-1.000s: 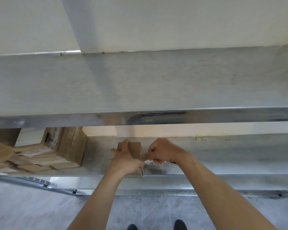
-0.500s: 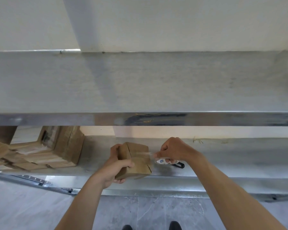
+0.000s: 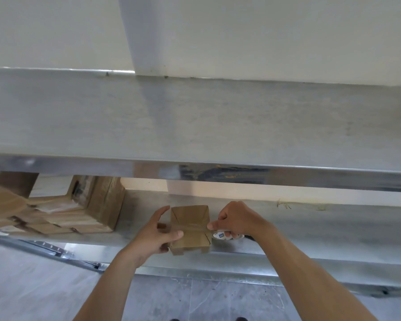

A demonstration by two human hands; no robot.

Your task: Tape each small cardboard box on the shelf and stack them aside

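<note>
— While the left hand (image 3: 156, 235) grips the small cardboard box (image 3: 189, 228) from its left side, thumb laid over the top face and fingers curled round the far edge, where does the box sit?

— Just above the front part of the lower shelf (image 3: 310, 230), between the two hands, flaps facing up.

— And the right hand (image 3: 236, 218)?

— Touching the box's right edge. Its thumb and forefinger pinch the end of a clear tape strip (image 3: 191, 226), the other fingers curled round a white tape dispenser (image 3: 227, 235).

— Which way does the strip run?

— Left to right across the flap seam, so I'd judge the next pull goes rightward, away from the box, with the left hand bracing.

— Anything aside?

— A stack of boxes (image 3: 79, 216) lies well to the left, nearer the left hand
</note>
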